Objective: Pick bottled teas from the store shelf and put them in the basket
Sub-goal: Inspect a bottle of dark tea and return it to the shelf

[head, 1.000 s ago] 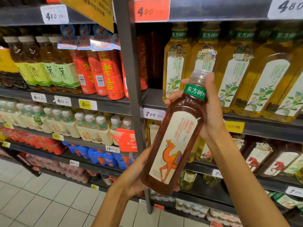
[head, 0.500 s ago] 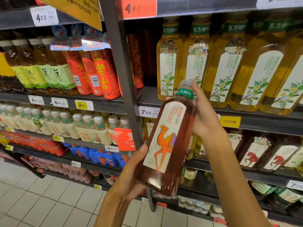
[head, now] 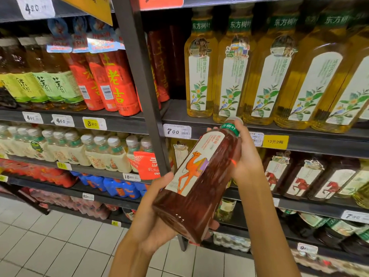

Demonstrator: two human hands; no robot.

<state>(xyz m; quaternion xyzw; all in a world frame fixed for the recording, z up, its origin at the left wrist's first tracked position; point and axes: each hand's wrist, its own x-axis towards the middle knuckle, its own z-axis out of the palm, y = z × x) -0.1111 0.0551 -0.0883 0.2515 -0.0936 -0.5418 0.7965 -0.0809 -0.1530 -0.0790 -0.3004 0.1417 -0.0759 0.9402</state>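
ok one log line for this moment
stage: bottle picked, not basketed | left hand: holds base of dark tea bottle | right hand: grips neck | bottle: tilted | basket: not visible

A store aisle is shown. Dark metal shelving (head: 279,134) is divided by a dark upright post (head: 143,86). White and yellow price tags (head: 176,131) are fixed along the shelf edges, and an orange sign (head: 161,2) is mounted at the top. The floor (head: 50,242) is laid with pale square tiles. Even, bright light is cast throughout.

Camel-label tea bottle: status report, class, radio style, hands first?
Left hand cradles base, right hand grips neck. Camel-label tea bottle tilted, off shelf. Basket not in view.
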